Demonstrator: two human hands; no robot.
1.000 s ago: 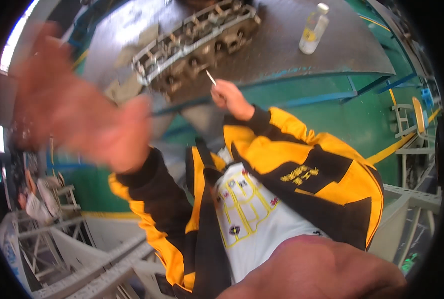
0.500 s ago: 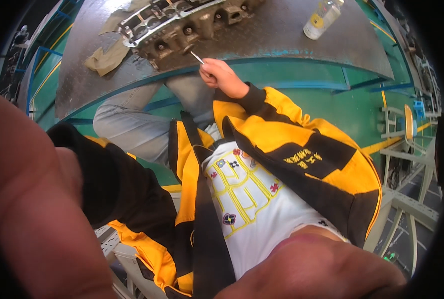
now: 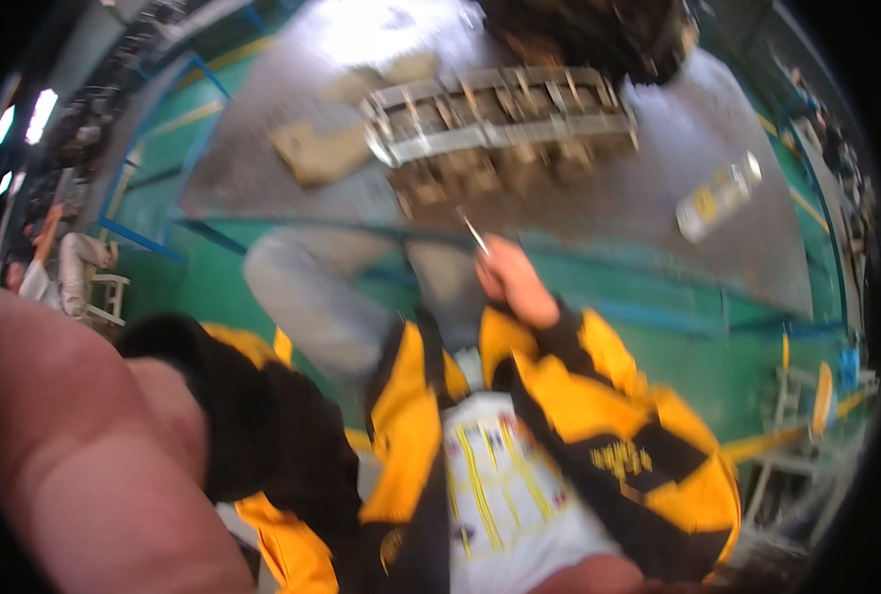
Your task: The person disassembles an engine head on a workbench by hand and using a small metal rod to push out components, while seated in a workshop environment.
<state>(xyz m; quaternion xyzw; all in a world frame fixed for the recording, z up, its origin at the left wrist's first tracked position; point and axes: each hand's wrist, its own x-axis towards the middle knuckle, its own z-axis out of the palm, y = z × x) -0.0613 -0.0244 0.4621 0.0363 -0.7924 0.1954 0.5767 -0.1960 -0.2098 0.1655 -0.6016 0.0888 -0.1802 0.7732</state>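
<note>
Blurry frame. Landmark: grey metal cylinder head [image 3: 500,124] lying on the grey steel tabletop [image 3: 619,198]. Right hand [image 3: 515,282] sits just below the cylinder head, near the table's front edge, fingers closed in a pinch on a thin silvery metal pick [image 3: 473,233]; the pick's tip points up toward the cylinder head, contact unclear. Left hand [image 3: 74,445] is huge and close to the lens, well apart from the cylinder head, lower left; holds nothing visible, whether its fingers are spread or curled cannot be told. Tan crumpled rag [image 3: 322,153] lies just left of the cylinder head. White spray can with yellow label [image 3: 718,196] lies to its right. Yellow-and-black jacket [image 3: 599,416] below it.
</note>
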